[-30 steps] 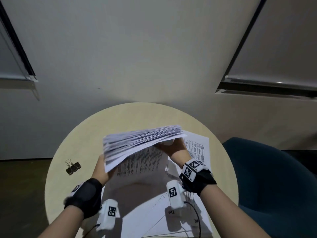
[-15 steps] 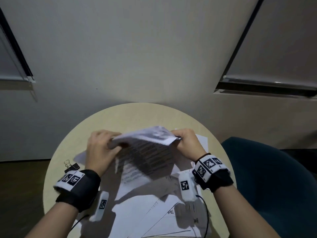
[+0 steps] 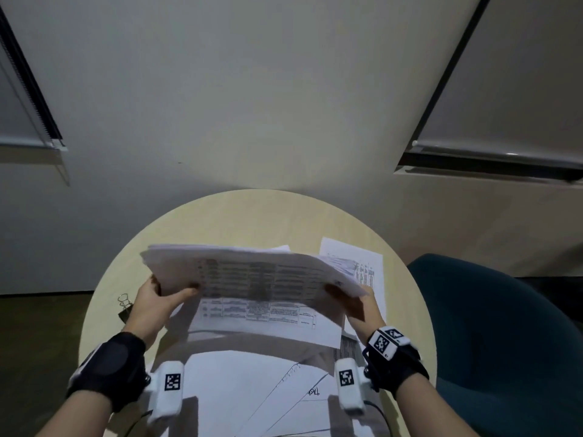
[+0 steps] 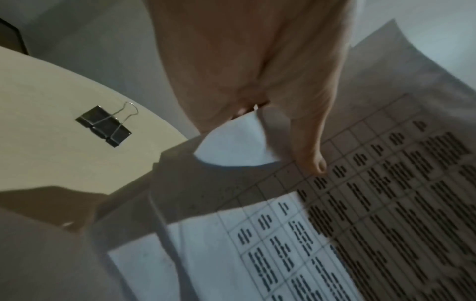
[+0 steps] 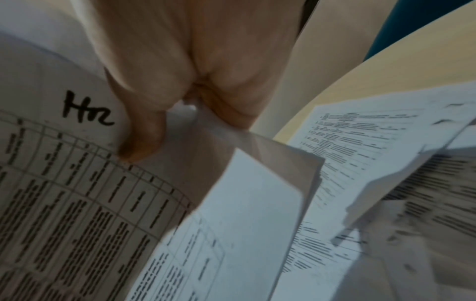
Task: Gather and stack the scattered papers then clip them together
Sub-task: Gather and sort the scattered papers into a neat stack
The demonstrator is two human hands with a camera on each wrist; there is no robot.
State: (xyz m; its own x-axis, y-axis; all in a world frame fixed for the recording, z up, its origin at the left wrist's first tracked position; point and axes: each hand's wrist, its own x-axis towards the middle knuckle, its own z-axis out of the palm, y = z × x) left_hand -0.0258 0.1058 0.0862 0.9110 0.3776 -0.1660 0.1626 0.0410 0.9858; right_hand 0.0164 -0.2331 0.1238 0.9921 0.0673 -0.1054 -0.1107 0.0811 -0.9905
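Observation:
I hold a thick stack of printed papers [image 3: 252, 275] up over the round table, its printed table side facing me. My left hand [image 3: 157, 298] grips the stack's left end with the thumb [image 4: 309, 154] laid on the front sheet [image 4: 386, 183]. At the right end my right hand [image 3: 356, 305] holds the stack, thumb [image 5: 141, 142] on the sheet next to the handwritten "Hr" [image 5: 85, 110]. A black binder clip [image 3: 126, 309] lies on the table left of my left hand, also in the left wrist view as the clip [image 4: 104, 125].
More loose sheets [image 3: 252, 389] lie on the table beneath the stack, and one printed sheet [image 3: 369, 266] lies at the right. The round wooden table [image 3: 252, 216] has bare surface at the far side. A dark teal chair [image 3: 504, 342] stands at the right.
The stack was turned from edge-on to flat with its printed face toward me. Both hands shifted their hold to the stack's left and right ends and spread wider apart.

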